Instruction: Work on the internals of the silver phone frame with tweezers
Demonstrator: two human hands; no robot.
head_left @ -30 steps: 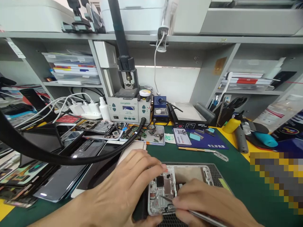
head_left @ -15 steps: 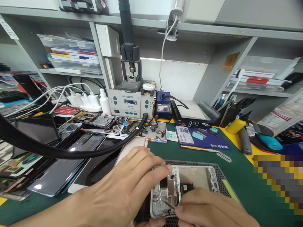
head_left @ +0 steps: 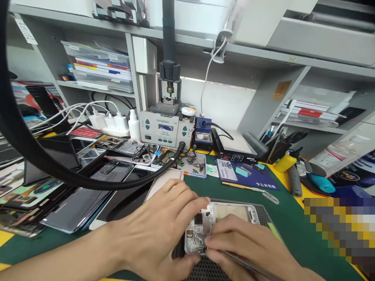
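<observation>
An opened phone's frame lies on a dark perforated mat, its inner metal parts and pale battery bay showing. My left hand is closed around its left end, the fingers on the far edge and the thumb on the near edge. My right hand is closed in a pinch on slim metal tweezers, whose back end points toward the lower right. The tips reach into the frame's left half near a small copper-coloured part. My right fingers partly hide the work spot.
A thick black hose arcs over stacked phones on the left. Behind stand a parts tray, a hot-air station and a heating plate. A craft knife lies beyond the mat.
The camera view has shifted and tilted. My right hand has moved left over the frame, with the tweezers now lying lower across the hand. My left hand keeps its hold.
</observation>
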